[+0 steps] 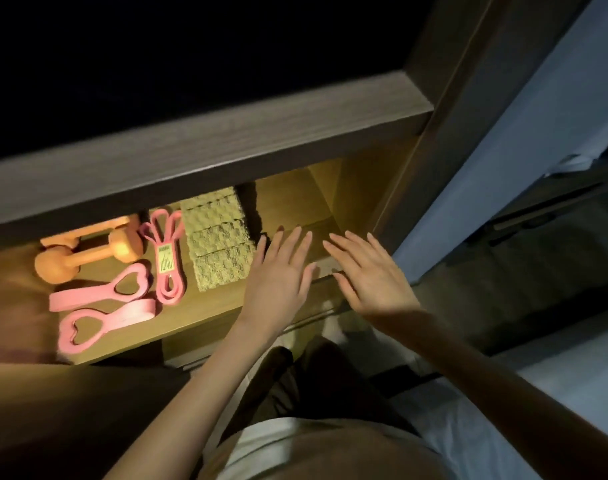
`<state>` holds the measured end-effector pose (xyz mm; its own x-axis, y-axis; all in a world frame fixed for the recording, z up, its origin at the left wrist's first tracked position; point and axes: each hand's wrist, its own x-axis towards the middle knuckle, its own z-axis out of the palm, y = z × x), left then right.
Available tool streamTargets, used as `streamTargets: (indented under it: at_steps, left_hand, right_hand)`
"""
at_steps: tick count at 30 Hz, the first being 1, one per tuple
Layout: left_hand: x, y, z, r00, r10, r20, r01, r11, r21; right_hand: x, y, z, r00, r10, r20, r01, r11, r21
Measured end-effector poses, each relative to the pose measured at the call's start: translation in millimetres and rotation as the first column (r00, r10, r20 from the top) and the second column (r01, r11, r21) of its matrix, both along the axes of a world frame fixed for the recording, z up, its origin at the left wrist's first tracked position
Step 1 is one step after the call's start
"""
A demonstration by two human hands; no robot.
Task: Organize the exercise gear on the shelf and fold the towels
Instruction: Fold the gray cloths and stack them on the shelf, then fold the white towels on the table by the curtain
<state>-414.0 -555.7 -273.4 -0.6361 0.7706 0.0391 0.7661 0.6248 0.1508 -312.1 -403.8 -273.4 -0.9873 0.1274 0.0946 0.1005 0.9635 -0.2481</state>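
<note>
On the lit wooden shelf (198,317) lie two orange dumbbells (88,252) at the left, two pink heart-ended bands (101,311) in front of them, and a pink coiled resistance band (165,261) with a label. A folded greenish textured towel (219,244) lies to the right of the band. My left hand (280,278) hovers with straight spread fingers just right of the towel. My right hand (368,275) is spread flat beside it, over the shelf's right end. Neither hand holds anything.
A thick dark shelf board (205,150) overhangs the lit compartment above. The cabinet's side panel (417,161) stands at the right, with a dim floor and furniture beyond. My legs in dark trousers (313,382) are below the shelf edge.
</note>
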Motion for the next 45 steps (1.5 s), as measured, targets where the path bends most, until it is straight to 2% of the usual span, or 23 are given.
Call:
streamTargets:
  at_steps: [7,16,20,23,27,35,45]
  left_hand:
    - [36,26,53,0.981,-0.196,0.01,0.196,0.98,-0.031]
    - [71,116,79,0.898,-0.438,-0.046,0.438,0.899,-0.005]
    - [93,179,82,0.853,-0.52,-0.047,0.521,0.854,-0.004]
    - [110,243,83,0.816,-0.576,-0.06,0.577,0.817,0.011]
    - [133,340,85,0.818,-0.571,-0.061,0.574,0.818,0.033]
    - [169,507,91,0.849,-0.527,-0.042,0.529,0.847,0.056]
    - [152,673,81,0.905,-0.426,-0.01,0.425,0.901,0.09]
  right_hand:
    - [56,2,58,0.964,-0.174,-0.202,0.189,0.98,0.061]
    - [119,72,82,0.862,-0.478,-0.17,0.49,0.871,0.034]
    - [145,123,77,0.798,-0.568,-0.201,0.585,0.81,0.036]
    - [162,178,74,0.777,-0.611,-0.15,0.622,0.783,0.03]
    - [187,265,72,0.765,-0.64,-0.072,0.643,0.765,0.031]
    - [244,419,98,0.762,-0.646,-0.054,0.648,0.761,0.032]
    - [241,582,105,0.762,-0.645,-0.062,0.648,0.76,0.059]
